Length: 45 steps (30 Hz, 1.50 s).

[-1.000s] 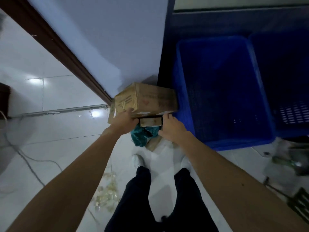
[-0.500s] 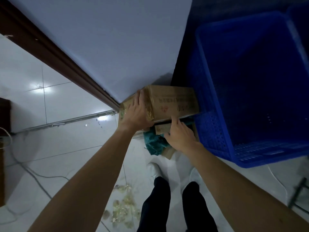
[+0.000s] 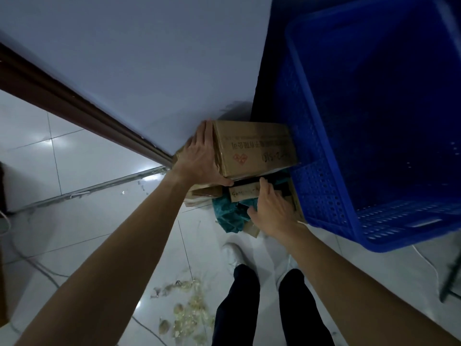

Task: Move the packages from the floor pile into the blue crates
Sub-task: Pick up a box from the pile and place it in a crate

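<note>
Left hand (image 3: 199,158) has slid flat onto the left end of the cardboard box (image 3: 254,148), thumb under it | matte printed box tops the floor pile | right hand (image 3: 272,208), apart, lays straight fingers on a small parcel (image 3: 243,193) over a crinkled teal bag (image 3: 228,217) | perforated blue crate (image 3: 324,156) stands right, touching the box

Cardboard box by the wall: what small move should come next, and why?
Probably slide the right hand under the cardboard box. Only the left hand presses its end, the right rests on a smaller package below, and the blue crate stands right beside it.
</note>
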Each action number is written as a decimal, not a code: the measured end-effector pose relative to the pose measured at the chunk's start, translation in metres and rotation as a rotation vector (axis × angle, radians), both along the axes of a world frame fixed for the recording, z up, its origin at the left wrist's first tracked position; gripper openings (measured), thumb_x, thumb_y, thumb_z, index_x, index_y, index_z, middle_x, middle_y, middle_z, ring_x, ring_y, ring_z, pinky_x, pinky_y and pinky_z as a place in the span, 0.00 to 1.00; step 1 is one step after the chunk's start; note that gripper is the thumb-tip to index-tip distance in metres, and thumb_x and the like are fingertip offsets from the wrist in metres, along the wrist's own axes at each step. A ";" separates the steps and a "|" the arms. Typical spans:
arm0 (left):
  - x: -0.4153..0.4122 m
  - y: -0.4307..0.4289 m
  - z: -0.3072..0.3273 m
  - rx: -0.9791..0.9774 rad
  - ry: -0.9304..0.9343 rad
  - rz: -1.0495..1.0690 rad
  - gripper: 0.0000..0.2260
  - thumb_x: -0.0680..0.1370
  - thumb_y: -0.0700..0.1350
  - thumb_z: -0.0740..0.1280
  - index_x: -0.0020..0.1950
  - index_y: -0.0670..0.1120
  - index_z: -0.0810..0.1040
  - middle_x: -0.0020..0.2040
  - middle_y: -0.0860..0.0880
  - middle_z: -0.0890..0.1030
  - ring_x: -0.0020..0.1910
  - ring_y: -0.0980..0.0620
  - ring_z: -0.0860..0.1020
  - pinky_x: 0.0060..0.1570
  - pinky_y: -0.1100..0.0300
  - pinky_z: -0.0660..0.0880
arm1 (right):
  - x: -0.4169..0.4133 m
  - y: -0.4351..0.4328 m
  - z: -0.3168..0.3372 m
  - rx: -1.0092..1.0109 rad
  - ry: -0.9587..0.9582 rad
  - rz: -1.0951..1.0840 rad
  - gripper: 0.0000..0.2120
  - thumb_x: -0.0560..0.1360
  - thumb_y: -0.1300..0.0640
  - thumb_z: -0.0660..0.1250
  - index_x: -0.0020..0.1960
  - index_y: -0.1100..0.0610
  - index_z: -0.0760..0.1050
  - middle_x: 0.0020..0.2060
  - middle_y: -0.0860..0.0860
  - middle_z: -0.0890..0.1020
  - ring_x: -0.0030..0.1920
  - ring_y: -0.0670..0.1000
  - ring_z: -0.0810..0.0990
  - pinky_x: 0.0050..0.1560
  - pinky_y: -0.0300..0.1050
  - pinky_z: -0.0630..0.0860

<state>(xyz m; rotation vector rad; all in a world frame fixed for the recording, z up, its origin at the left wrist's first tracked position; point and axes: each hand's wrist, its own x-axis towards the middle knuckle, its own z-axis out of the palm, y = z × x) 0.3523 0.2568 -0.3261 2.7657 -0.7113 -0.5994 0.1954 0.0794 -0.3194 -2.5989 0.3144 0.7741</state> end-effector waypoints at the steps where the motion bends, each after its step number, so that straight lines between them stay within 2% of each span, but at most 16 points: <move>1: 0.002 0.000 0.003 -0.009 0.008 -0.021 0.74 0.51 0.82 0.67 0.79 0.40 0.35 0.81 0.40 0.42 0.80 0.40 0.45 0.76 0.40 0.56 | 0.000 -0.002 -0.001 0.007 -0.007 -0.009 0.41 0.77 0.47 0.67 0.79 0.59 0.48 0.69 0.57 0.69 0.62 0.59 0.74 0.54 0.54 0.76; 3: 0.004 -0.004 0.008 -0.025 0.004 -0.074 0.74 0.51 0.81 0.69 0.79 0.43 0.33 0.81 0.40 0.41 0.80 0.39 0.44 0.76 0.40 0.54 | 0.001 -0.004 -0.004 0.015 -0.013 -0.024 0.40 0.76 0.48 0.67 0.78 0.58 0.48 0.68 0.57 0.69 0.62 0.59 0.74 0.54 0.55 0.76; 4: 0.005 -0.008 0.010 -0.027 -0.005 -0.083 0.73 0.51 0.79 0.70 0.79 0.44 0.35 0.80 0.40 0.46 0.79 0.37 0.49 0.75 0.40 0.58 | 0.002 -0.005 -0.005 0.017 -0.015 -0.028 0.40 0.76 0.48 0.67 0.78 0.58 0.49 0.68 0.57 0.69 0.62 0.59 0.74 0.55 0.55 0.76; 6: 0.006 -0.012 0.013 -0.047 -0.030 -0.071 0.71 0.51 0.77 0.72 0.80 0.45 0.42 0.72 0.39 0.58 0.71 0.37 0.62 0.66 0.38 0.71 | 0.007 -0.005 -0.005 0.038 0.000 -0.054 0.39 0.76 0.48 0.67 0.77 0.57 0.49 0.67 0.57 0.70 0.62 0.59 0.75 0.55 0.56 0.76; 9: 0.004 -0.014 0.012 -0.085 -0.034 -0.051 0.68 0.50 0.75 0.73 0.80 0.48 0.46 0.66 0.41 0.62 0.66 0.40 0.66 0.57 0.42 0.77 | 0.012 -0.002 -0.003 0.059 0.002 -0.092 0.37 0.75 0.47 0.68 0.75 0.55 0.51 0.67 0.56 0.71 0.61 0.59 0.76 0.56 0.58 0.77; 16: 0.010 -0.025 0.038 -0.161 -0.074 -0.081 0.62 0.53 0.70 0.76 0.79 0.49 0.51 0.70 0.39 0.59 0.68 0.38 0.64 0.63 0.42 0.74 | 0.014 -0.006 0.013 0.057 -0.051 -0.065 0.35 0.77 0.49 0.66 0.76 0.56 0.52 0.67 0.55 0.71 0.58 0.57 0.77 0.48 0.54 0.79; 22: 0.016 -0.013 0.090 -0.165 -0.136 -0.047 0.60 0.53 0.72 0.75 0.77 0.50 0.54 0.70 0.39 0.59 0.68 0.37 0.65 0.63 0.42 0.75 | 0.008 -0.010 0.049 0.054 0.000 -0.046 0.34 0.78 0.50 0.65 0.77 0.58 0.51 0.69 0.57 0.69 0.63 0.58 0.74 0.53 0.54 0.75; 30: 0.003 0.015 0.204 -0.239 -0.151 0.061 0.57 0.54 0.73 0.74 0.76 0.54 0.55 0.68 0.44 0.59 0.66 0.41 0.66 0.64 0.47 0.73 | 0.011 -0.023 0.120 0.061 0.004 -0.125 0.37 0.80 0.49 0.64 0.80 0.60 0.48 0.76 0.59 0.62 0.70 0.60 0.69 0.61 0.54 0.72; 37: -0.021 0.022 0.296 -0.244 -0.133 0.157 0.57 0.52 0.76 0.70 0.75 0.55 0.57 0.69 0.45 0.62 0.64 0.42 0.71 0.64 0.50 0.72 | 0.014 -0.050 0.193 0.027 -0.045 -0.188 0.40 0.81 0.45 0.62 0.81 0.57 0.43 0.80 0.55 0.55 0.70 0.59 0.71 0.61 0.53 0.74; 41: -0.028 0.017 0.342 -0.305 -0.096 0.262 0.56 0.53 0.75 0.72 0.76 0.57 0.56 0.69 0.45 0.64 0.64 0.42 0.72 0.64 0.48 0.71 | 0.012 -0.072 0.228 0.059 -0.081 -0.261 0.40 0.81 0.42 0.62 0.81 0.58 0.44 0.79 0.56 0.55 0.74 0.59 0.65 0.67 0.53 0.70; 45: -0.041 -0.003 0.384 -0.438 -0.024 0.373 0.53 0.57 0.71 0.76 0.76 0.59 0.57 0.69 0.46 0.65 0.66 0.42 0.71 0.66 0.46 0.72 | 0.001 -0.099 0.264 0.227 -0.252 -0.388 0.45 0.75 0.37 0.70 0.79 0.57 0.52 0.73 0.58 0.61 0.72 0.61 0.63 0.68 0.60 0.69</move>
